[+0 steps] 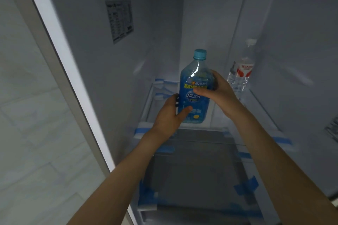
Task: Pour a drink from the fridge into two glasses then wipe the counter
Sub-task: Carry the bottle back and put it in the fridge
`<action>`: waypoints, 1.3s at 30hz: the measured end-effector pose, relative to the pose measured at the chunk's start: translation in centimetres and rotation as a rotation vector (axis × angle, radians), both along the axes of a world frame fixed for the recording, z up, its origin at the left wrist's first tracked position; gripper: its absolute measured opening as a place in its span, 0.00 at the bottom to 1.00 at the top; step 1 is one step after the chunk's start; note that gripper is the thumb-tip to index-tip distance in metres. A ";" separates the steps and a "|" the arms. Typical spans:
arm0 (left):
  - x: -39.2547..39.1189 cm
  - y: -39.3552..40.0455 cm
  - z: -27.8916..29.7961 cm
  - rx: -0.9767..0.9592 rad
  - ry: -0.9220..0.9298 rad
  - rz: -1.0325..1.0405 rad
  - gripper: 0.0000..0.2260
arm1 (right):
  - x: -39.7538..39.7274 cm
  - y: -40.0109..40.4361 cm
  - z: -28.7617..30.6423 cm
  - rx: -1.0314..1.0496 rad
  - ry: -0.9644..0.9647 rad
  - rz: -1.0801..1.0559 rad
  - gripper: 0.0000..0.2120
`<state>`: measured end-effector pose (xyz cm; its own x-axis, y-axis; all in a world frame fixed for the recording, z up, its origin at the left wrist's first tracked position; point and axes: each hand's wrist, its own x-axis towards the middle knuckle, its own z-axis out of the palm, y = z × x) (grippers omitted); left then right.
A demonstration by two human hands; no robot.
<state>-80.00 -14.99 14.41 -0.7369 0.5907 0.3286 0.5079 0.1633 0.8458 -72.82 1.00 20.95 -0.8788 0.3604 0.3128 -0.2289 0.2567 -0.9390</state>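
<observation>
A blue drink bottle (195,86) with a light blue cap and a blue label stands upright inside the open fridge, over the glass shelf (256,107). My left hand (170,113) grips its lower left side, thumb across the label. My right hand (217,90) wraps the bottle's right side at mid height, thumb on the front. I cannot tell whether the bottle's base touches the shelf.
A clear water bottle (242,67) with a red and white label stands at the back right of the same shelf. A lower shelf (201,166) with blue tape strips lies below. The fridge's left wall carries a sticker (119,21). A pale tiled wall is on the left.
</observation>
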 end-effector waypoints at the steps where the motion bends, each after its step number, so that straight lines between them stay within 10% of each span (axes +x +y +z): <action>1: 0.1 -0.1 0.2 -0.018 0.011 0.003 0.23 | 0.0 0.0 -0.1 0.013 0.002 -0.012 0.33; 12: 2.5 -5.0 -1.1 -0.339 0.741 0.198 0.26 | 6.1 -3.3 -3.2 0.407 0.020 -0.475 0.24; 23: 7.9 -13.0 -6.5 -0.332 0.983 -0.172 0.23 | 16.5 -13.0 -11.6 0.849 -0.135 -0.614 0.21; 39: 17.9 -22.8 -21.8 -0.558 0.730 -0.704 0.22 | 34.3 -30.2 -27.6 0.776 -0.784 -0.646 0.21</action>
